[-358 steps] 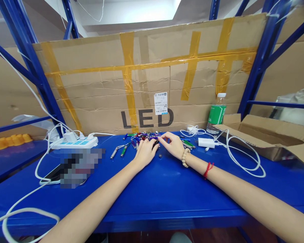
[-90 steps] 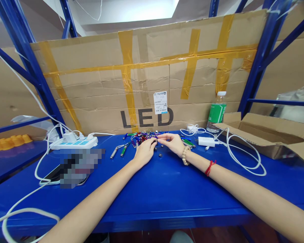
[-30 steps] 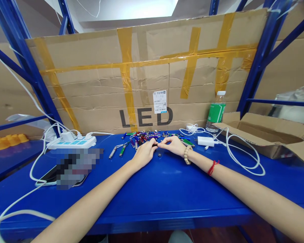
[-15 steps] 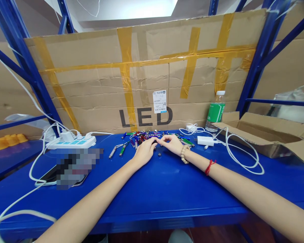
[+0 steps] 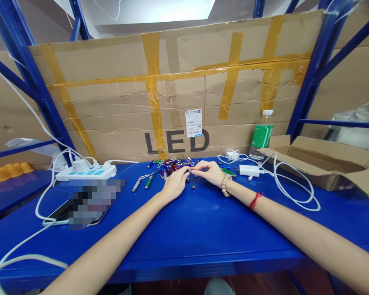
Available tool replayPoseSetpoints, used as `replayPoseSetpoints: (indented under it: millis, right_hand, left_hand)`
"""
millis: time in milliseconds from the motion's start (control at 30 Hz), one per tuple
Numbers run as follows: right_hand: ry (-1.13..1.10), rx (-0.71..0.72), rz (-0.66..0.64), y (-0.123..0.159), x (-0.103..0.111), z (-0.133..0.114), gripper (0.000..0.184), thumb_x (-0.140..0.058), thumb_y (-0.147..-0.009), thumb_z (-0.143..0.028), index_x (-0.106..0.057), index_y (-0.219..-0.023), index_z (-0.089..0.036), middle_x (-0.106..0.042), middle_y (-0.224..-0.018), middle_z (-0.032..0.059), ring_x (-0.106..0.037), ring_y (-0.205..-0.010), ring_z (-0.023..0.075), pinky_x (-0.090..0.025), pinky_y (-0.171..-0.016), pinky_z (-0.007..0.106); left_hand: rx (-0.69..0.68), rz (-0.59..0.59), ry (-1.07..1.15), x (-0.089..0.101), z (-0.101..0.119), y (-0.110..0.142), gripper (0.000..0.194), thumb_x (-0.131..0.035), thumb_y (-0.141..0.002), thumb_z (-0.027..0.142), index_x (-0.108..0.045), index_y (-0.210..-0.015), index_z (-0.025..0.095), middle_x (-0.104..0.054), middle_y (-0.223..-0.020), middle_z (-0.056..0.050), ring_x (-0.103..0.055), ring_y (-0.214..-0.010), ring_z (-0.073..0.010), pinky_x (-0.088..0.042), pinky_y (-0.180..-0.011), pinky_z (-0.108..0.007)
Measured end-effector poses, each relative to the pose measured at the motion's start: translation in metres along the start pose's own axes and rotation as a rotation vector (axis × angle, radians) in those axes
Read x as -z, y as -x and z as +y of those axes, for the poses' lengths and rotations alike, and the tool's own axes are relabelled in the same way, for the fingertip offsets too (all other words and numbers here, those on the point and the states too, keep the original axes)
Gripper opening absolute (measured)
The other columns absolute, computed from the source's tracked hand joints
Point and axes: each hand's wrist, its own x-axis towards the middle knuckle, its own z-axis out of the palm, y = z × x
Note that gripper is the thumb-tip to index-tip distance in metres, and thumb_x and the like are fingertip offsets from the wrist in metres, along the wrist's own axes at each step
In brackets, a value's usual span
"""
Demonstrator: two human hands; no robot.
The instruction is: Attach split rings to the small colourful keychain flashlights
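My left hand (image 5: 174, 184) is closed near the middle of the blue shelf, its fingertips meeting those of my right hand (image 5: 212, 173). My right thumb and forefinger pinch a small silver metal part (image 5: 190, 170) at that meeting point. What my left fingers hold is mostly hidden behind them. Just beyond both hands lies a pile of small coloured metal tubes (image 5: 172, 165), like mini flashlights. A silver tube (image 5: 137, 184) and a green tube (image 5: 149, 181) lie apart on the left. One small round metal piece (image 5: 193, 187) rests on the shelf in front of my fingers.
To the left are a white power strip (image 5: 87, 173) with plugs and a partly blurred dark phone-like device (image 5: 64, 209). A white adapter (image 5: 249, 171) with looped cable, a green-labelled bottle (image 5: 261, 136) and an open cardboard box (image 5: 329, 182) stand right. Taped cardboard (image 5: 123, 119) walls the back.
Both hands stay together over the same spot, shifting only slightly. My right fingers were arched half a second ago and now lie flatter, with the silver part showing between the fingertips.
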Motion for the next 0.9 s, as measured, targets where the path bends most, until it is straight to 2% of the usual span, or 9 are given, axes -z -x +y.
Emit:
replayPoseSetpoints:
  millis: [267, 500, 667, 900]
  right_hand:
    - [-0.003, 0.042, -0.057, 0.0035, 0.0044, 0.0046, 0.026, -0.069, -0.06, -0.042, -0.065, -0.059, -0.016, -0.062, -0.065, 0.0029, -0.056, -0.064, 0.0137, -0.046, -0.066, 0.028]
    - [-0.006, 0.048, -0.128, 0.0045, 0.0064, 0.0033, 0.029, -0.07, -0.059, -0.043, -0.063, -0.057, -0.015, -0.06, -0.063, 0.0024, -0.055, -0.061, 0.0127, -0.045, -0.063, 0.028]
    - [-0.014, 0.038, -0.147, 0.0046, 0.007, 0.0009, 0.029, -0.07, -0.059, -0.043, -0.061, -0.055, -0.015, -0.058, -0.062, 0.002, -0.053, -0.06, 0.0125, -0.044, -0.061, 0.028]
    - [-0.036, -0.056, -0.15, 0.0052, 0.0044, -0.0024, 0.03, -0.067, -0.06, -0.043, -0.058, -0.055, -0.014, -0.057, -0.062, 0.0014, -0.052, -0.06, 0.0116, -0.042, -0.06, 0.027]
  left_hand:
    - [-0.032, -0.115, -0.055, 0.0002, -0.0001, 0.0037, 0.027, -0.031, -0.087, 0.029, -0.05, -0.106, 0.026, -0.06, -0.109, -0.002, -0.055, -0.099, -0.0187, -0.042, -0.083, -0.031]
    - [-0.024, -0.177, -0.1, 0.0027, 0.0024, 0.0083, 0.024, -0.028, -0.088, 0.032, -0.045, -0.103, 0.024, -0.062, -0.099, -0.002, -0.059, -0.087, -0.0196, -0.044, -0.074, -0.031]
    - [-0.043, -0.175, -0.118, 0.0042, 0.004, 0.0095, 0.021, -0.028, -0.088, 0.033, -0.043, -0.101, 0.025, -0.061, -0.099, -0.002, -0.058, -0.087, -0.0189, -0.043, -0.072, -0.028]
    - [-0.072, -0.151, -0.077, 0.003, 0.0013, 0.0083, 0.019, -0.03, -0.087, 0.031, -0.043, -0.1, 0.025, -0.06, -0.098, -0.002, -0.058, -0.086, -0.0184, -0.043, -0.072, -0.028]
